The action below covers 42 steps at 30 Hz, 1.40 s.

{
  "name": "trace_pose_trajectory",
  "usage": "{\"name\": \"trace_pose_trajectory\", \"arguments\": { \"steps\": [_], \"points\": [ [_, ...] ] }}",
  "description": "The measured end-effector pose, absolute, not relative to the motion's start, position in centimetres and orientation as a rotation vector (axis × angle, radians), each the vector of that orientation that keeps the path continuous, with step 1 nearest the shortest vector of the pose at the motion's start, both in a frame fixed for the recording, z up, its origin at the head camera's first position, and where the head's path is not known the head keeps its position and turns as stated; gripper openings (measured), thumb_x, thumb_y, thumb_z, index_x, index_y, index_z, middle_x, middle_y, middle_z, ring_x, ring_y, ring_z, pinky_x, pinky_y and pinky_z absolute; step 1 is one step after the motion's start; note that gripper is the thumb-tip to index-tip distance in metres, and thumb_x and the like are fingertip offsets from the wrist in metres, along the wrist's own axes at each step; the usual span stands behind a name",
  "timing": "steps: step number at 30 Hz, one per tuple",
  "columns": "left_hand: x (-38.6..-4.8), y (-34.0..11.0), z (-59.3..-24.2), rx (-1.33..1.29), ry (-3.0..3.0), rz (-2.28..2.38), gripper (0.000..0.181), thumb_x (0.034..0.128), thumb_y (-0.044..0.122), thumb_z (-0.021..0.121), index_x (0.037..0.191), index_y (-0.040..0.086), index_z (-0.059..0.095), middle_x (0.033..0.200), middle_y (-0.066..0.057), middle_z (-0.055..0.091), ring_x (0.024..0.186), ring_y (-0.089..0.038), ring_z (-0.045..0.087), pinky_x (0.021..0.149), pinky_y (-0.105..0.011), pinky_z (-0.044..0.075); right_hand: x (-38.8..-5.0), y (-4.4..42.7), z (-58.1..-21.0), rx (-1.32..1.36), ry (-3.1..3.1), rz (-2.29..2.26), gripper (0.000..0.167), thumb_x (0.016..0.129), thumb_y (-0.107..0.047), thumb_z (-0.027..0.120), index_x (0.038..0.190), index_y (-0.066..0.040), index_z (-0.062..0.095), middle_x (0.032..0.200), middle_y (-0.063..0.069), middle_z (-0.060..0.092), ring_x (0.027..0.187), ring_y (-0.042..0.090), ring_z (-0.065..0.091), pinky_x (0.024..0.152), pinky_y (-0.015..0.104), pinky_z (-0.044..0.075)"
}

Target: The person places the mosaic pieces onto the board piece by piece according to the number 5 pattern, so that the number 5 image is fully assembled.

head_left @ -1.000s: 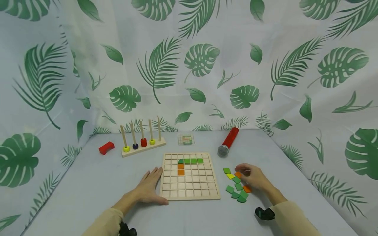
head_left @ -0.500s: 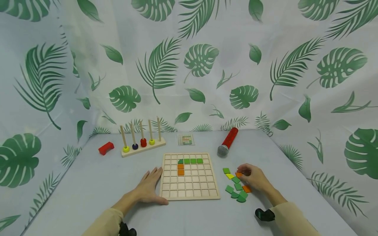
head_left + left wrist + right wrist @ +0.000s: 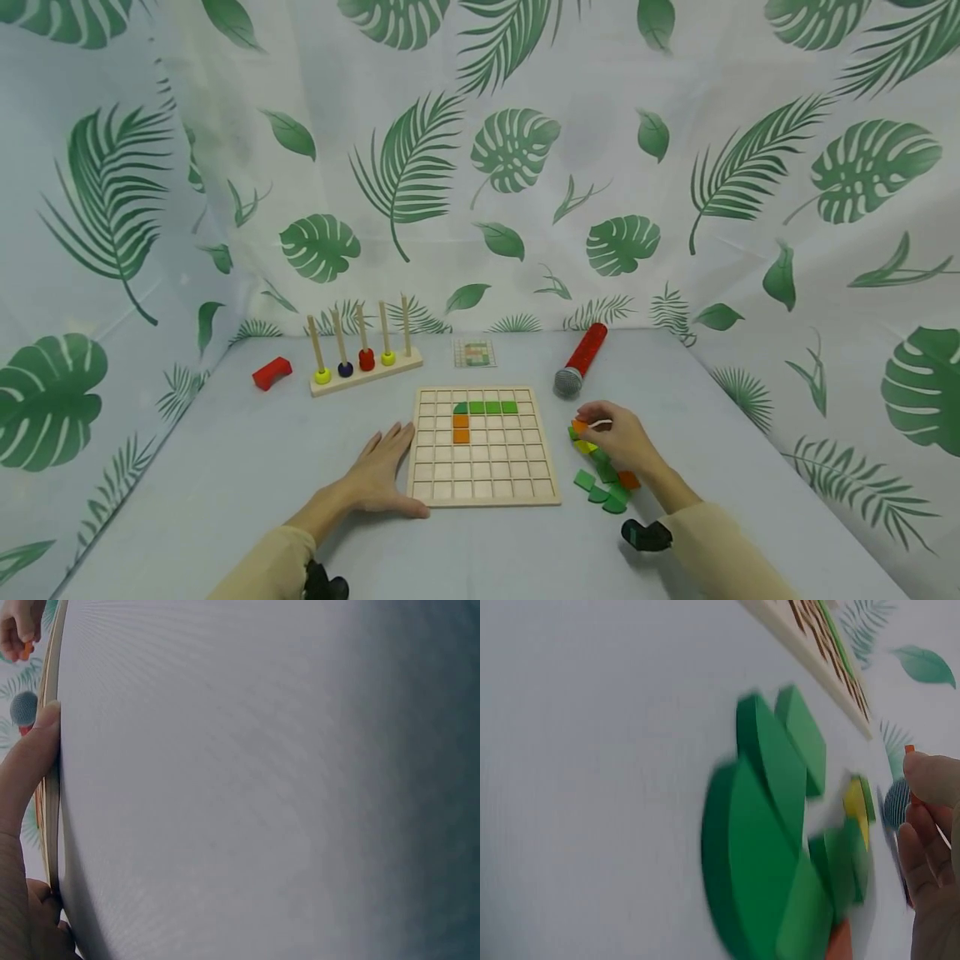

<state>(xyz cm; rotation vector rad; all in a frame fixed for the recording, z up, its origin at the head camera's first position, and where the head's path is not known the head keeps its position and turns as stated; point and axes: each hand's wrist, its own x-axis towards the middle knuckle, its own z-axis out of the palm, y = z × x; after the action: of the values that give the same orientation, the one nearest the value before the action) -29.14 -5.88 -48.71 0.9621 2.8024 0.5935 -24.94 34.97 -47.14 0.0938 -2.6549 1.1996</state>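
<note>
A wooden grid board [image 3: 483, 475] lies on the table. One row of it holds green tiles [image 3: 493, 407], with two orange tiles [image 3: 461, 429] below the row's left end. My left hand [image 3: 378, 479] rests at the board's left side with fingers spread; its thumb [image 3: 34, 761] touches the near edge in the left wrist view. My right hand [image 3: 626, 437] pinches an orange tile [image 3: 579, 426] between thumb and fingers, above the loose tiles. Green loose tiles [image 3: 757, 862] lie under it, with a yellow one [image 3: 855, 804] and another orange one [image 3: 628, 480] among them.
Behind the board lie a small pattern card [image 3: 474, 353] and a red microphone [image 3: 585, 354]. A peg stand with coloured beads [image 3: 363, 375] and a red block [image 3: 272, 372] sit at the back left. Leaf-patterned cloth [image 3: 480, 183] hangs around the table.
My right hand has lifted the orange tile from the loose tiles and moved left toward the board. My left hand has stayed at the board's edge.
</note>
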Motion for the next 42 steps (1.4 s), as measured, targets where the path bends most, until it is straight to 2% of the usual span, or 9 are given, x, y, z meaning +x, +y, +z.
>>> {"name": "trace_pose_trajectory", "arguments": {
  "steps": [11,16,24,42],
  "points": [
    [-29.1,-5.9,-48.5,0.958,2.792,0.613,0.130,0.0565,0.075,0.070,0.149,-0.001,0.019,0.154,-0.016,0.021,0.142,-0.031,0.012,0.114,-0.049,0.006,-27.2,28.9,-47.2,0.311,-2.545,1.305,0.032,0.078,0.004,0.072,0.108,0.003,0.062,0.099,0.008,0.066,0.090,0.023,0.062,0.079,0.033,0.054],
    [-29.1,-5.8,-48.2,0.954,2.780,0.625,0.130,0.0564,0.074,0.071,0.149,-0.002,0.019,0.154,-0.016,0.021,0.142,-0.032,0.012,0.114,-0.050,0.005,-28.0,26.1,-47.6,0.421,-2.532,1.299,0.027,0.079,0.004,0.070,0.105,0.002,0.062,0.098,0.009,0.066,0.089,0.024,0.063,0.078,0.033,0.054],
    [-29.0,-5.8,-48.2,0.954,2.776,0.614,0.130,0.0567,0.075,0.071,0.149,-0.002,0.019,0.154,-0.016,0.021,0.142,-0.032,0.012,0.114,-0.050,0.005,-28.2,22.1,-48.0,0.466,-2.609,1.201,0.025,0.082,-0.003,0.071,0.105,-0.002,0.063,0.097,0.004,0.065,0.086,0.016,0.062,0.075,0.028,0.054],
    [-29.1,-5.9,-48.4,0.970,2.778,0.627,0.130,0.0563,0.075,0.071,0.148,-0.002,0.019,0.154,-0.017,0.021,0.142,-0.032,0.012,0.114,-0.050,0.006,-28.8,20.2,-48.5,0.465,-2.629,1.056,0.025,0.078,-0.002,0.073,0.101,-0.005,0.064,0.092,0.001,0.064,0.085,0.014,0.059,0.074,0.027,0.052]
  ]
}}
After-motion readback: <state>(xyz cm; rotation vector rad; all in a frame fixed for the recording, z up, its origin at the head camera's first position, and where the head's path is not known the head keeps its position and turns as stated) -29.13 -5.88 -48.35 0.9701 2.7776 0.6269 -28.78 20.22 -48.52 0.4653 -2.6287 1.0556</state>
